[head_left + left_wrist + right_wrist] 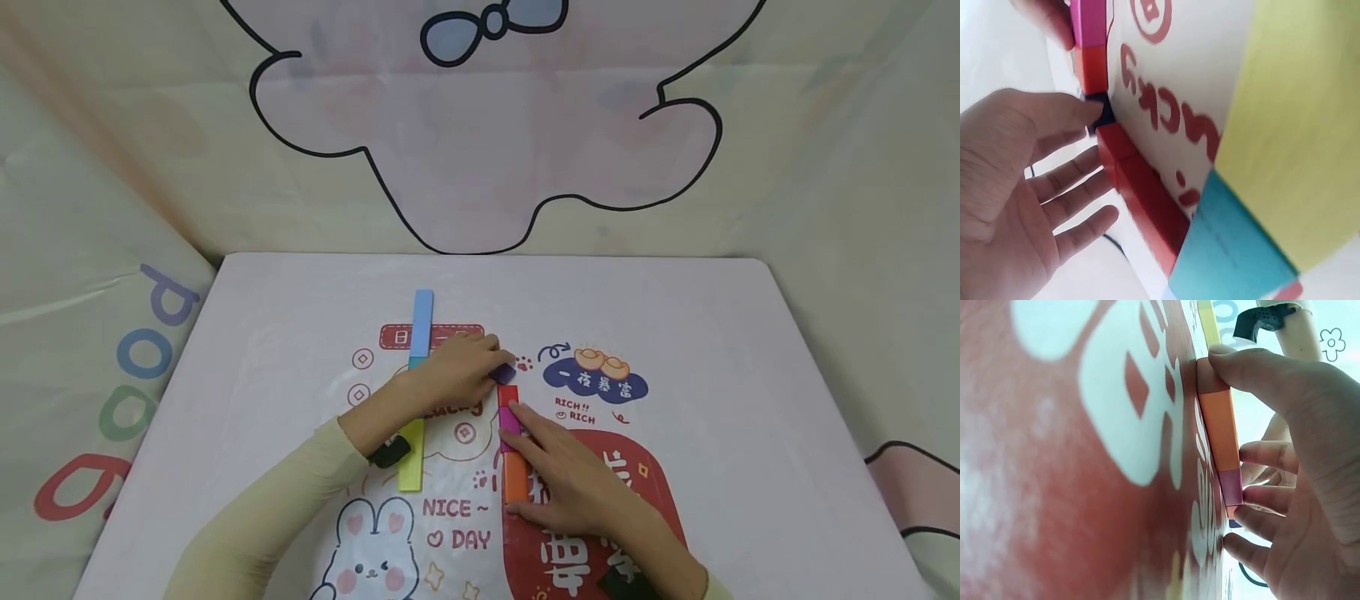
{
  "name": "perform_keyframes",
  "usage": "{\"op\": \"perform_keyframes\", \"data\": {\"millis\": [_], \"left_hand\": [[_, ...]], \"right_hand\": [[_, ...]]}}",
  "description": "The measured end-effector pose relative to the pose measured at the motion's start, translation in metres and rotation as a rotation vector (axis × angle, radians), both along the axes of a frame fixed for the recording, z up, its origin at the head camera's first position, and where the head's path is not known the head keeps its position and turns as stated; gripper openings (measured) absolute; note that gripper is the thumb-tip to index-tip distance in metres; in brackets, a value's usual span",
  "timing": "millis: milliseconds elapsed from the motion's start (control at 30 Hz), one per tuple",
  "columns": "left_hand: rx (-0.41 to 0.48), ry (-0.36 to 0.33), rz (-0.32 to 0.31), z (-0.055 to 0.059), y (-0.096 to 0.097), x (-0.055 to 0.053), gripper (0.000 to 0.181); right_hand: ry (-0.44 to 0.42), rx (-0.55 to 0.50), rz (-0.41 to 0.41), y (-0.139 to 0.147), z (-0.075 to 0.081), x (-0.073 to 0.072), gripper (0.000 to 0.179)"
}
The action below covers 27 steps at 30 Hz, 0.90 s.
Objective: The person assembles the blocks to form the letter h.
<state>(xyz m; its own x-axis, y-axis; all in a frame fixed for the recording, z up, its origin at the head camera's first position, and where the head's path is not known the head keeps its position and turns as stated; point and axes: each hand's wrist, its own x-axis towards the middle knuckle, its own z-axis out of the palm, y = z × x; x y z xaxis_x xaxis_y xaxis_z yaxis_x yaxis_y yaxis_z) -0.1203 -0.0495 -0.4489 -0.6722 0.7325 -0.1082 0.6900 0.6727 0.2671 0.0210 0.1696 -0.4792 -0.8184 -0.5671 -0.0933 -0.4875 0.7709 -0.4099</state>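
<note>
My left hand (457, 371) pinches a dark blue block (504, 372) at the far end of a row of blocks. In that row, a red block (508, 395), a magenta block (510, 425) and an orange block (515, 477) lie end to end. The fingers of my right hand (573, 483) touch the magenta block, while its thumb rests at the orange block's near end. A second row holds a light blue block (423, 323), a teal block (1229, 244) and a yellow block (411, 458). Red blocks (1150, 203) lie between the rows, covered by my left hand in the head view.
The white tabletop (712, 350) carries printed pictures, including a rabbit (372, 554) and a large red patch (645, 467). A fabric curtain (480, 167) hangs behind the far table edge, with more fabric at both sides.
</note>
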Motion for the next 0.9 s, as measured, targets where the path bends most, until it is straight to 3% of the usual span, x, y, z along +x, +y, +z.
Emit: {"op": "perform_keyframes", "data": {"millis": [133, 267, 533, 900], "left_hand": [[0.035, -0.023, 0.015, 0.003, -0.013, -0.002, 0.045], [0.042, -0.044, 0.081, 0.006, -0.034, 0.0, 0.05], [0.127, -0.022, 0.243, 0.018, -0.085, 0.017, 0.052], [0.172, -0.028, 0.334, 0.0, -0.117, 0.049, 0.05]], "right_hand": [[-0.02, -0.001, 0.0, 0.0, 0.002, -0.001, 0.1], [-0.027, -0.008, -0.002, 0.001, 0.004, -0.002, 0.1], [-0.014, -0.032, 0.007, 0.003, 0.005, -0.004, 0.099], [0.023, -0.048, 0.044, 0.002, 0.004, -0.006, 0.089]]}}
